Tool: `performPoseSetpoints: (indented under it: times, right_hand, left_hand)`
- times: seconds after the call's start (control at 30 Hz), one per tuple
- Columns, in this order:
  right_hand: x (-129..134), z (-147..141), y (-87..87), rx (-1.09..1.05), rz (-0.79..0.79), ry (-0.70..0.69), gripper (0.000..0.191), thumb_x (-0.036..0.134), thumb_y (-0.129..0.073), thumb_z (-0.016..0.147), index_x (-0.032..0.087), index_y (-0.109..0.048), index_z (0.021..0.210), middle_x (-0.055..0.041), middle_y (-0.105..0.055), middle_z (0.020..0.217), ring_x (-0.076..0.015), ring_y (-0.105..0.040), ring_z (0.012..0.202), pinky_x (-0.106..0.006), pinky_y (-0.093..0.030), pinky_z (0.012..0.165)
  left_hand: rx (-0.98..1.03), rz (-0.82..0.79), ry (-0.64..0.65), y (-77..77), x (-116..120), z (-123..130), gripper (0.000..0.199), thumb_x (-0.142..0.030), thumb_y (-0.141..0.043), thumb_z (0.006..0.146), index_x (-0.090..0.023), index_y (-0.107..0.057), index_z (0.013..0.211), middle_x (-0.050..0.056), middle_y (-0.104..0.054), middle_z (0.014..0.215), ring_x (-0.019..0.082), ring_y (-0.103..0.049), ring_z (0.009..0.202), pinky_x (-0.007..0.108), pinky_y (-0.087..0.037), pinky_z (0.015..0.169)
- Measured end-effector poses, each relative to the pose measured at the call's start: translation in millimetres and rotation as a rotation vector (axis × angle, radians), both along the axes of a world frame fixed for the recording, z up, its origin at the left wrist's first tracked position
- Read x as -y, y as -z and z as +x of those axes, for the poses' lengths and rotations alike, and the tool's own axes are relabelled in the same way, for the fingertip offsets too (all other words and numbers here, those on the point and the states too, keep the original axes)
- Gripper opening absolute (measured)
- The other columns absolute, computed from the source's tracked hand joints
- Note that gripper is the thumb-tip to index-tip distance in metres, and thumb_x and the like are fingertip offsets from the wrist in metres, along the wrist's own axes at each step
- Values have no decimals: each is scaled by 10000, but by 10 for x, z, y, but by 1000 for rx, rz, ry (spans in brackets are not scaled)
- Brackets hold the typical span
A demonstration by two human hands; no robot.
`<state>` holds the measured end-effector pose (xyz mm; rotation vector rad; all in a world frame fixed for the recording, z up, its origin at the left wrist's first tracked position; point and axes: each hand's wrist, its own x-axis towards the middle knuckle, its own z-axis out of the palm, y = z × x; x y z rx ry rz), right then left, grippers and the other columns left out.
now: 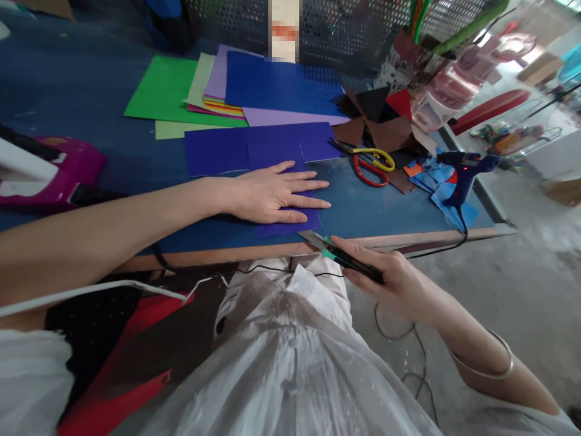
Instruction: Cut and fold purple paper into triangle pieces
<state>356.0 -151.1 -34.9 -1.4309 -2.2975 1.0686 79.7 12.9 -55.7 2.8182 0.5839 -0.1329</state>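
Observation:
My left hand (279, 195) lies flat with fingers spread on a purple-blue sheet (290, 230) near the table's front edge. Part of that sheet is hidden under the palm. It overlaps a wider strip of the same colour (215, 151) behind it. In my right hand (394, 278) is a utility knife (351, 261) with a black and green handle. The knife's blade points left and its tip is at the sheet's front edge, just below my left thumb; whether it touches the paper I cannot tell.
Coloured sheets (158, 88) are stacked at the back. Scissors (372, 166) with red and yellow handles lie right of the strip, by brown and black scraps (390, 133). A blue glue gun (465, 175) stands at the right, its cord over the edge. A magenta device (77, 163) sits left.

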Motion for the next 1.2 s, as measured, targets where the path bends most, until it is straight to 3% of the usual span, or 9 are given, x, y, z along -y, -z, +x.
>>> performPoseSetpoints:
  times: [0.17, 0.67, 0.87, 1.2]
  right_hand:
    - [12, 3, -18, 7, -37, 8, 590, 331, -543, 1060, 275, -424, 1635, -33, -678, 1467, -238, -729, 1248, -347, -608, 1021]
    - [19, -44, -27, 13, -20, -17, 587, 311, -542, 1060, 322, -427, 1636, -27, -633, 1523, -269, -680, 1327, -396, -590, 1083]
    - [18, -68, -40, 32, -59, -9, 579, 342, -550, 1054, 312, -454, 1624, -41, -674, 1477, -275, -706, 1288, -405, -607, 1059]
    - [30, -89, -1, 27, 26, -39, 622, 292, -583, 1023, 370, -445, 1624, -15, -773, 1321, -278, -759, 1181, -423, -637, 1010]
  left_hand:
    - [-5, -7, -7, -6, 7, 0, 579, -576, -339, 1071, -458, -333, 1638, -68, -131, 1795, 271, -131, 1667, 534, 15, 1324]
    - [64, -33, -11, 26, -14, 0, 560, -579, -411, 1059, -478, -391, 1609, -69, -204, 1782, 289, -177, 1657, 538, -12, 1325]
    - [36, -30, -22, 11, -6, 16, 571, -578, -428, 1054, -472, -385, 1614, -73, -193, 1784, 291, -171, 1659, 526, -14, 1325]
    - [-2, -6, -30, -8, 16, 31, 604, -594, -431, 1048, -464, -350, 1631, -84, -155, 1790, 281, -150, 1663, 520, -5, 1327]
